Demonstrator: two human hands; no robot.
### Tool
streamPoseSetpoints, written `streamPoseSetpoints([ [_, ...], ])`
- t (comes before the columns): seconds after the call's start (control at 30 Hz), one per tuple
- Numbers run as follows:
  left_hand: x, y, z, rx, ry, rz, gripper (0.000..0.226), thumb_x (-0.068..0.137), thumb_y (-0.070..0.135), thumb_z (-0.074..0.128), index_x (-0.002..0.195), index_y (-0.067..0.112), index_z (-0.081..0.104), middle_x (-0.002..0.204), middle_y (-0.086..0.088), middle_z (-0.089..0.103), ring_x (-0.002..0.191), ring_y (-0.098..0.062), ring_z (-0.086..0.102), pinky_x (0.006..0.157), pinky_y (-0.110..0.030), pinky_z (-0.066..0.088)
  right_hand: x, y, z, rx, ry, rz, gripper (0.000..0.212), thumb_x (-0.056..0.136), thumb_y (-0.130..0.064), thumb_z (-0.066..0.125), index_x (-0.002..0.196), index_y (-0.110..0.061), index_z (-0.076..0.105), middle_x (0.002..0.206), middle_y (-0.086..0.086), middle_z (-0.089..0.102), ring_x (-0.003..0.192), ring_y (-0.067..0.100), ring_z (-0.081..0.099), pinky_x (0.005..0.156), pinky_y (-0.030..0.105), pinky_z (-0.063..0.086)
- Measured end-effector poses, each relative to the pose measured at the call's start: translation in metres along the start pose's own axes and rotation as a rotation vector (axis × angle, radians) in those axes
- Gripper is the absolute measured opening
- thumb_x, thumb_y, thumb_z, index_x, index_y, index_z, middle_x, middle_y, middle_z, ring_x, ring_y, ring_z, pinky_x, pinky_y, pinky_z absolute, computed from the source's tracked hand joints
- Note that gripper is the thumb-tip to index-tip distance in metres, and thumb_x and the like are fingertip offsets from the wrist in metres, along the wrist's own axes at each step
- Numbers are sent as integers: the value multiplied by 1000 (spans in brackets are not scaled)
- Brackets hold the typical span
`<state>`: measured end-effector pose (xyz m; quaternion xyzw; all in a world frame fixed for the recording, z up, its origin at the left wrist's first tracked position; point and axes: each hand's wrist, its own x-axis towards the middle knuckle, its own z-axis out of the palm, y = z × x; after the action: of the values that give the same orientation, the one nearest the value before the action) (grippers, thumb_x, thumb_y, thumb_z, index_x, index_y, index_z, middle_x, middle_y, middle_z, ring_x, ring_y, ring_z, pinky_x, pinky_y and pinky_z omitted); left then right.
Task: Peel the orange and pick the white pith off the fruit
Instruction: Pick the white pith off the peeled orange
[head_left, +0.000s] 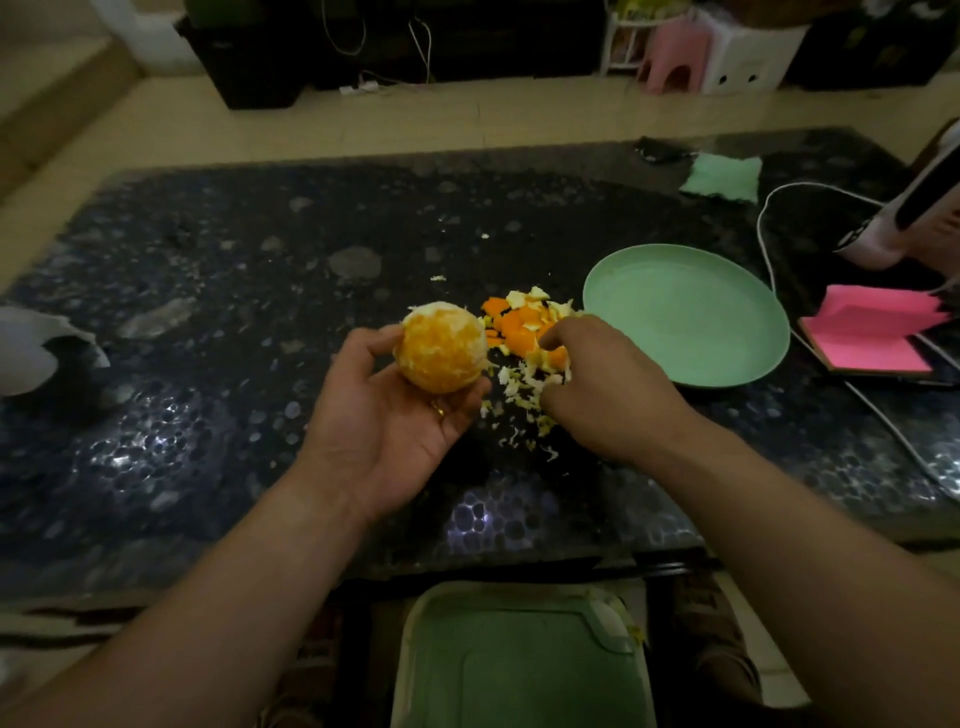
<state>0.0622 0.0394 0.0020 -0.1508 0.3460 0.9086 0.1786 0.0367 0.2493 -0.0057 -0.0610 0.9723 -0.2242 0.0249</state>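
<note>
the left hand (395, 415) is palm up above the dark pebble-patterned table (208, 312) and cups the orange (440, 347), with the thumb against its left side and the fingers curled under and round its right side; a ring (439, 410) shows on one finger. the orange has its skin off, and its surface is orange flesh mottled with pale patches of pith, thickest at the top. the right hand (597, 384) is just to the right of the fruit, back up, with its fingers bent down into the pile of peel and pith scraps (522, 332) that lies on the table between the orange and the green plate (685, 317). the fingertips are hidden among the scraps, so i cannot tell whether they pinch a piece or only touch the heap. orange peel chips lie at the far side of the pile and whitish shreds nearer the person. a white cable (766, 223) curves past the far right of the plate, a pink pad of notes (872, 332) lies beyond it, and a pale green cloth (724, 176) sits near the table's far edge. a green tray (519, 665) is below the near edge.
</note>
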Motion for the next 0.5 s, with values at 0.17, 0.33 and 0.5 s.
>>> streamPoseSetpoints([
  [0.17, 4, -4, -1, 33, -31, -19, 55, 96, 40, 58, 137, 5, 65, 139, -21, 65, 116, -31, 60, 93, -36, 56, -9, -14, -7, 357, 137, -87, 13, 98, -40, 70, 90, -30, 71, 87, -14, 69, 84, 3, 64, 73, 26, 50],
  [0.33, 5, -5, -1, 58, -57, -4, 58, 100, 41, 57, 146, 6, 58, 155, -22, 54, 125, -29, 56, 97, -35, 54, -20, -26, -13, 617, 106, -83, 10, 96, -39, 75, 93, -30, 74, 81, -17, 71, 77, -3, 66, 65, 9, 46],
  [0.5, 3, -6, 1, 106, -45, 59, 57, 98, 39, 60, 146, 6, 59, 152, -21, 56, 125, -30, 58, 99, -37, 57, -22, -26, -17, 641, 124, -45, 6, 97, -34, 76, 93, -28, 77, 85, -15, 74, 81, -4, 68, 68, 9, 49],
])
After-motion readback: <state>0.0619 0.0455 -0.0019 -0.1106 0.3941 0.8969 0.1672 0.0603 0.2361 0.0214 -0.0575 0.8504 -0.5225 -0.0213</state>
